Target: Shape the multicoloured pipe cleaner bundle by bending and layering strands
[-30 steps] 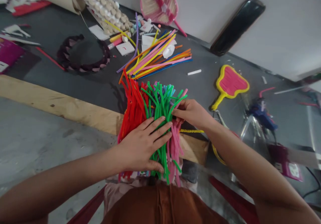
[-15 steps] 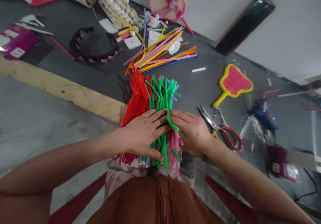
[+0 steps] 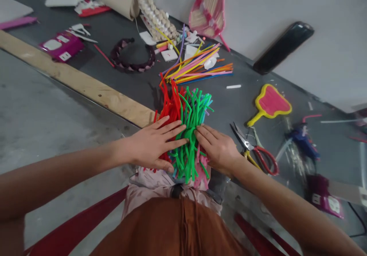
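A fringed bundle of chenille stems lies in front of me at the table's edge. Its red stems [image 3: 171,99] are on the left and its green stems [image 3: 191,149] on the right, with some pink stems [image 3: 202,168] below. My left hand [image 3: 156,141] rests palm down over the red part, fingers spread, the tips reaching onto the green. From the right, my right hand [image 3: 216,145] lies against the green stems with its fingers stretched out side by side; its thumb is hidden. Scissors [image 3: 254,147] with red and yellow handles lie just right of that hand.
Loose coloured chenille stems [image 3: 197,64] lie beyond the bundle. Further left are a dark braided headband [image 3: 117,55] and a purple packet [image 3: 64,46]. To the right lie a yellow-edged pink fan shape [image 3: 271,101] and a blue glue gun [image 3: 304,141].
My left hand has slid left and spread its fingers. My right hand has drawn slightly back from the middle, showing more green. The view has shifted, bringing more of the table's left side in.
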`<state>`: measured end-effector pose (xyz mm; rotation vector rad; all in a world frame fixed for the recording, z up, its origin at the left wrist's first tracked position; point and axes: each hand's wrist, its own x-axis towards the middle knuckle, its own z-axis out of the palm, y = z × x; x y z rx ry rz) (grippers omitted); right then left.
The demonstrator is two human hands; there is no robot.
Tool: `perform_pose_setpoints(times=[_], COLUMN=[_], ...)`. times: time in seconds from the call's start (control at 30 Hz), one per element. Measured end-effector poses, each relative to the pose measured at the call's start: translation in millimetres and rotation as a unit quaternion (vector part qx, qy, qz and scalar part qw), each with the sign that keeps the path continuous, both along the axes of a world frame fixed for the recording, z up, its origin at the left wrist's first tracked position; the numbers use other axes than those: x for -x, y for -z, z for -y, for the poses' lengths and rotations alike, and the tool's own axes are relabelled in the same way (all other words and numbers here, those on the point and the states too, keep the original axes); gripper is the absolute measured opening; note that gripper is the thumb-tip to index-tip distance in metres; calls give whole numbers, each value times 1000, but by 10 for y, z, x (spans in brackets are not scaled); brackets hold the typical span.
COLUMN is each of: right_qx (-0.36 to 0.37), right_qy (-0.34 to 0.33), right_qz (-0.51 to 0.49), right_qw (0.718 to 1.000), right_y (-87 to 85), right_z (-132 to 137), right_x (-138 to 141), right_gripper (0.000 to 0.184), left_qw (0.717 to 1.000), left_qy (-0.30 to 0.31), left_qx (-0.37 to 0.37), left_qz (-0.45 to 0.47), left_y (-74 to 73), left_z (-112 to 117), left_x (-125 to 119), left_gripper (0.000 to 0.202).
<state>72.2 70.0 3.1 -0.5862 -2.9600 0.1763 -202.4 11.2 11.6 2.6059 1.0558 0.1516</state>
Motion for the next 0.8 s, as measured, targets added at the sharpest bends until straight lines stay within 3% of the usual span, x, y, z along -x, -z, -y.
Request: perform_pose_setpoints(times=[0.13, 0.23, 0.33, 0.4, 0.47, 0.67, 0.8], right_qx=[-32, -48, -28, -13, -3, 77, 155], right_qy=[3, 2, -1, 29, 69, 207, 248], right_qz=[23, 44, 14, -24, -44, -130, -153], right_qw=[999, 998, 1000, 999, 997, 967, 944], right_y=[10, -8, -58, -86, -91, 31, 37], right_z=[69, 54, -15, -51, -55, 108, 341], right_x=[26, 30, 6, -29, -76, -250, -312], right_gripper=[52, 52, 54, 53, 50, 38, 35], left_qw=[1000, 999, 978, 945, 922, 912, 917], left_qy=[4, -19, -186, -313, -375, -382, -353], left_qx=[-6, -12, -22, 14, 61, 138, 166], left_qz=[-1, 42, 96, 97, 79, 64, 81], left_y=[58, 7, -88, -131, -141, -144, -285], left_z=[7, -18, -10, 23, 68, 149, -3], left_x=[0, 21, 112, 201, 288, 356, 297], left_gripper=[86, 65, 46, 49, 61, 82, 83])
